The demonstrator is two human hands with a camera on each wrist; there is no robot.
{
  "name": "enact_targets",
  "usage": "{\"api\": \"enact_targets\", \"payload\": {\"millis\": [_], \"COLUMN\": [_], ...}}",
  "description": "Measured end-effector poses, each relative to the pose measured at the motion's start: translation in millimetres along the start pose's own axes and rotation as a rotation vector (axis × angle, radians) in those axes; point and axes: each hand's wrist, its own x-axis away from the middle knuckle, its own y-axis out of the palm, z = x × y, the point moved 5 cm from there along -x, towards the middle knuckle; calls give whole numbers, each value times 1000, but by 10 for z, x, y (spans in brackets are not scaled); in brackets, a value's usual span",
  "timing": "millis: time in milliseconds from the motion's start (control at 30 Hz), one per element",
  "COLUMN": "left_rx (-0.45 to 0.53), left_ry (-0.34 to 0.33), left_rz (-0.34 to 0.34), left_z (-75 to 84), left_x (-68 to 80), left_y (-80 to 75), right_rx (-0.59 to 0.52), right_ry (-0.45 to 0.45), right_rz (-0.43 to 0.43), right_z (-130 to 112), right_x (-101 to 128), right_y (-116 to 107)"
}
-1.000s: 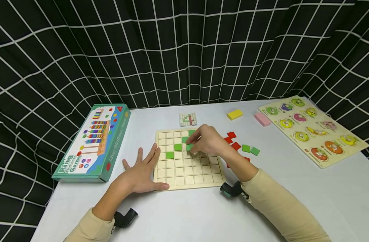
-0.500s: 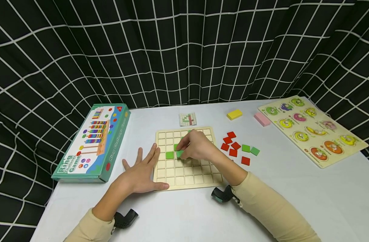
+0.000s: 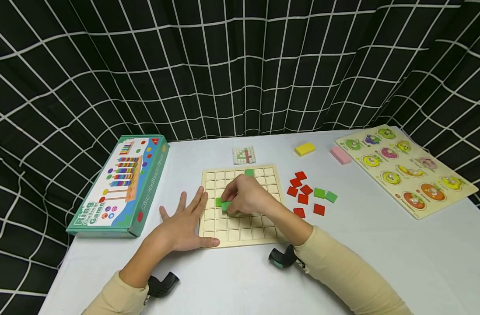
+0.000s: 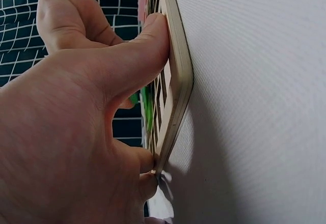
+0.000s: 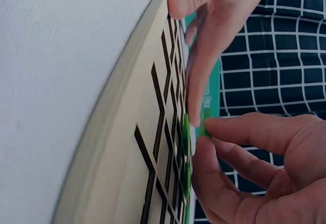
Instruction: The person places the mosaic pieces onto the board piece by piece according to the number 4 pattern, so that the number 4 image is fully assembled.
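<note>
My right hand (image 3: pixel 247 195) pinches a green square tile (image 3: pixel 225 206) between thumb and fingers, just over the wooden grid board (image 3: pixel 220 236). In the right wrist view the pinched tile (image 5: pixel 206 122) is seen edge-on, a little above the board's face. Beside it a second green tile (image 3: pixel 218 202) lies on the board, and another green tile (image 3: pixel 249 172) sits near the far edge; my right hand hides the squares between them. My left hand (image 3: pixel 180 227) rests spread at the board's left side, its thumb (image 4: pixel 153 35) on the near corner and fingertips touching the left edge.
Right of the board lie several loose red tiles (image 3: pixel 303 199) and two green tiles (image 3: pixel 325 194). Behind it is a small pattern card (image 3: pixel 244 155). A yellow block (image 3: pixel 304 149), a pink block (image 3: pixel 340 155) and a fruit puzzle board (image 3: pixel 407 168) stand right; a game box (image 3: pixel 117 188) stands left.
My right hand has moved left and slightly nearer across the board with the green tile in its fingers, uncovering red tiles on the right. My left hand stays in place.
</note>
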Motion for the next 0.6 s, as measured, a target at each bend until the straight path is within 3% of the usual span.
{"api": "enact_targets", "payload": {"millis": [300, 600], "left_rx": [-14, -18], "left_ry": [8, 4], "left_rz": [-2, -12], "left_z": [-3, -16], "left_x": [-24, -8], "left_y": [11, 10], "right_rx": [61, 40], "right_ry": [-20, -28], "right_rz": [-18, -31], "right_z": [-21, -27], "right_x": [-13, -6], "right_y": [90, 174]}}
